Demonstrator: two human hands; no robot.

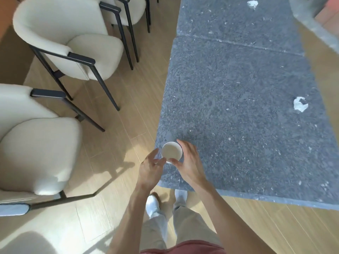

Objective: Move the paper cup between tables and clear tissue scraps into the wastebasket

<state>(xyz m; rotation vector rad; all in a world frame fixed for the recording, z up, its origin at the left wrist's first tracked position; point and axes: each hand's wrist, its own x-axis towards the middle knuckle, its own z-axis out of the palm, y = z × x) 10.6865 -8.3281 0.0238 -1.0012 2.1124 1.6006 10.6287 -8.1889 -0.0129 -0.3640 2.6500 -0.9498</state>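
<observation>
In the head view, a white paper cup (172, 152) is seen upright at the near left corner of the grey stone worktop (247, 107), flanked by both hands. The right hand (189, 162) is curved round the cup's right side, thumb and forefinger at its rim, while the left hand (151, 168) is held spread just left of it, fingertips at the rim. Two tissue scraps (300, 104) (252, 4) lie well beyond and right of the grip, cream chairs (73, 48) far to its left

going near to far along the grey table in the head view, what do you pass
paper cup at the near corner, between the left hand and the right hand → crumpled tissue scrap by the right edge → far tissue scrap
</observation>
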